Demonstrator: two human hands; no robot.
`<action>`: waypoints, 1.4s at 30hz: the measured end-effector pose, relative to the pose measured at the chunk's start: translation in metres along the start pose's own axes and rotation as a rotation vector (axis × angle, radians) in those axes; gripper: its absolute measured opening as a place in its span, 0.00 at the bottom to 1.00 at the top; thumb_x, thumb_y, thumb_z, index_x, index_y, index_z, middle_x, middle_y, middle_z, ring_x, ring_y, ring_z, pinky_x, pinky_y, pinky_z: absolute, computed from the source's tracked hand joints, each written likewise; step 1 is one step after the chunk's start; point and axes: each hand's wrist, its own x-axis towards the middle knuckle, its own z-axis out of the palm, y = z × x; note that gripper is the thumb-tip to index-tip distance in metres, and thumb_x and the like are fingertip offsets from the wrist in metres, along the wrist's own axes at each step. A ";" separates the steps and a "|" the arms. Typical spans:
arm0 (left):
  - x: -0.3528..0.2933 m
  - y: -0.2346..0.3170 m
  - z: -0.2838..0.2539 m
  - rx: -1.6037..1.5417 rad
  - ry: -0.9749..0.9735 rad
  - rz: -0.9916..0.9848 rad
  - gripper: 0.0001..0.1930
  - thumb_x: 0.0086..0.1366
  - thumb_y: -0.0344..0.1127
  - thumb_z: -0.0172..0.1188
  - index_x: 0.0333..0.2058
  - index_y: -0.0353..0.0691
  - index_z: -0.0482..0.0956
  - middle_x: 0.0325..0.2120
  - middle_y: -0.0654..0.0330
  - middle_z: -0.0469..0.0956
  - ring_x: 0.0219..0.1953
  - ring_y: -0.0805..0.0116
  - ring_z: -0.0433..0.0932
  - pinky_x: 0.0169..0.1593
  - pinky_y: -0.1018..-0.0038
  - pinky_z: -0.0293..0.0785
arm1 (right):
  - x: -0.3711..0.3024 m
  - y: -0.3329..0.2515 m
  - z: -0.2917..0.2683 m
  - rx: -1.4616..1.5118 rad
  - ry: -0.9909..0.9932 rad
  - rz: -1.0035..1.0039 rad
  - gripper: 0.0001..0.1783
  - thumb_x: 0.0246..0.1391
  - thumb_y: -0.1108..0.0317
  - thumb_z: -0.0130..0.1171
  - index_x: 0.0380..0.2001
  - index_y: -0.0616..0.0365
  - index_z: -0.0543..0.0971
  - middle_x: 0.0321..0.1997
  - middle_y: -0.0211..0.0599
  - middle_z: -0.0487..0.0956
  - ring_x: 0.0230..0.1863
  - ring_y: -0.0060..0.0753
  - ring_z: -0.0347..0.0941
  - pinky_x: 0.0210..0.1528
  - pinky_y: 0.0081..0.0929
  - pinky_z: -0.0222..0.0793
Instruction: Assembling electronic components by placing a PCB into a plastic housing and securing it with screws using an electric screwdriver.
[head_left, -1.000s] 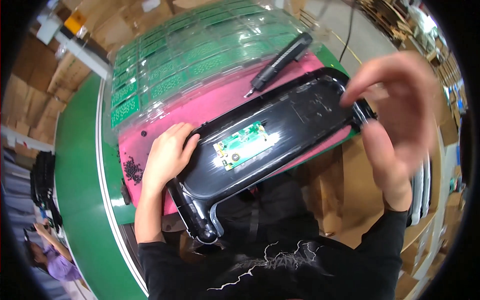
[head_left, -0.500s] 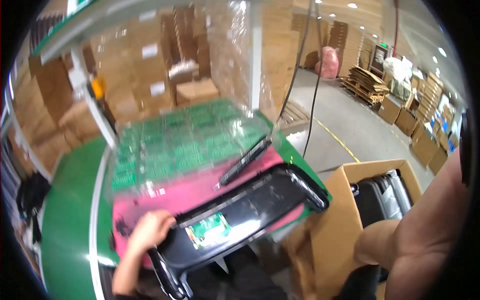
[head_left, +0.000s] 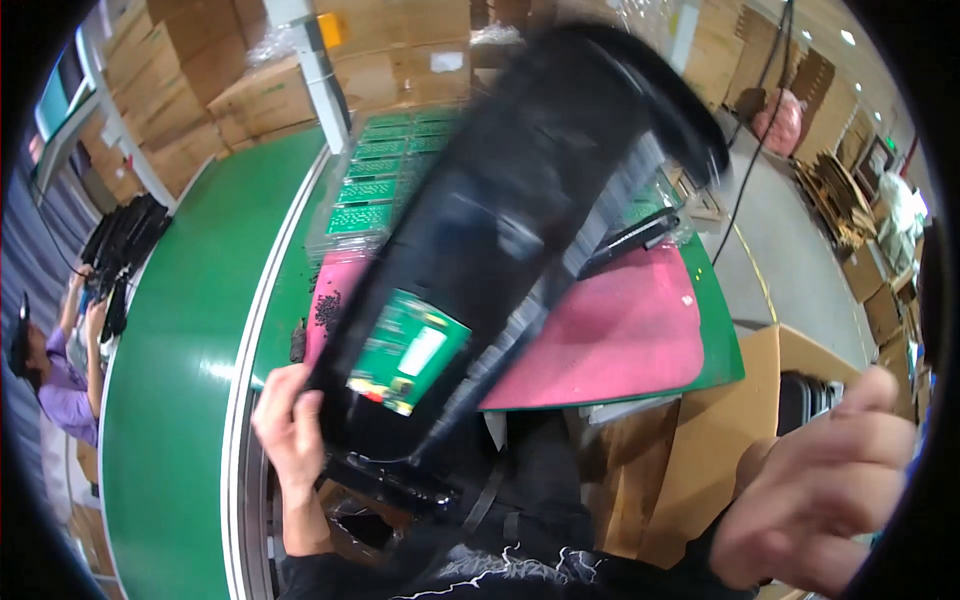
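A long black plastic housing (head_left: 470,220) stands tilted in front of me, its far end raised and blurred. My left hand (head_left: 290,420) grips its near left end, thumb on the edge. A green circuit board (head_left: 410,350) sits inside the housing near that hand. At the right, close to the camera, my right hand (head_left: 820,490) is raised with its fingers curled in and smeared by motion. Anything inside that fist is hidden. Behind the housing, a slim black tool-like object (head_left: 630,240) rests by the pink mat (head_left: 610,330).
Green circuit boards (head_left: 365,190) in clear trays stand behind the mat. An open cardboard box (head_left: 720,430) with black parts is at the right. Along the left runs a green belt (head_left: 190,370); beyond it a person in purple (head_left: 70,375) handles black items.
The housing has swung up from lying across the mat to a steep tilt, still in my left hand. My right hand has come into view beside the box. The view has shifted left.
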 end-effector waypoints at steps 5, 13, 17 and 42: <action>-0.019 -0.036 -0.045 -0.767 0.622 -0.641 0.15 0.68 0.26 0.55 0.53 0.31 0.73 0.41 0.56 0.80 0.41 0.66 0.81 0.46 0.71 0.79 | 0.041 -0.012 0.059 0.123 -0.348 0.007 0.06 0.49 0.65 0.60 0.29 0.51 0.73 0.26 0.28 0.70 0.27 0.30 0.64 0.31 0.31 0.61; 0.016 -0.113 -0.072 -0.924 0.633 -0.788 0.17 0.57 0.33 0.55 0.46 0.38 0.75 0.43 0.54 0.79 0.42 0.62 0.80 0.46 0.65 0.79 | 0.123 -0.005 0.078 0.210 -0.632 0.412 0.12 0.54 0.67 0.55 0.40 0.62 0.73 0.33 0.43 0.74 0.34 0.41 0.70 0.35 0.39 0.68; 0.015 -0.136 -0.080 -0.851 0.681 -0.860 0.21 0.64 0.44 0.56 0.52 0.41 0.74 0.48 0.56 0.79 0.45 0.61 0.81 0.44 0.65 0.79 | 0.124 -0.016 0.039 0.290 -0.800 0.573 0.17 0.56 0.67 0.53 0.46 0.68 0.72 0.38 0.52 0.76 0.38 0.47 0.73 0.38 0.44 0.72; 0.132 -0.182 0.077 -0.474 0.030 0.357 0.27 0.74 0.53 0.46 0.61 0.39 0.61 0.47 0.52 0.74 0.44 0.59 0.73 0.48 0.62 0.70 | -0.420 -0.080 -0.239 -1.062 -1.318 1.616 0.35 0.57 0.55 0.55 0.64 0.61 0.65 0.72 0.46 0.58 0.66 0.52 0.61 0.61 0.56 0.66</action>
